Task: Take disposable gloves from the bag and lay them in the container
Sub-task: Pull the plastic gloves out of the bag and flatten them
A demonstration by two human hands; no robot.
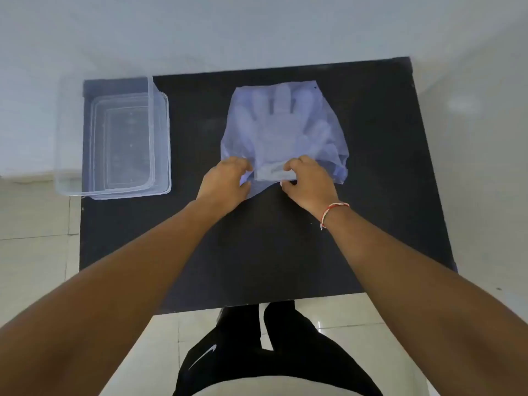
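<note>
A thin translucent bag point(328, 132) lies flat on the black table point(257, 252), right of centre. A stack of clear disposable gloves point(281, 118) shows through it, fingers pointing away from me. My left hand point(224, 182) pinches the bag's near edge on the left. My right hand point(310, 181) pinches the same edge on the right, where a folded strip of plastic sits between the two hands. A clear rectangular container point(160, 138) stands at the table's far left with nothing visible inside it.
The container overhangs the table's left edge slightly. Pale floor tiles point(34, 252) surround the table. My legs in black trousers point(257, 352) stand at the near edge. A red and white thread band point(333, 210) circles my right wrist.
</note>
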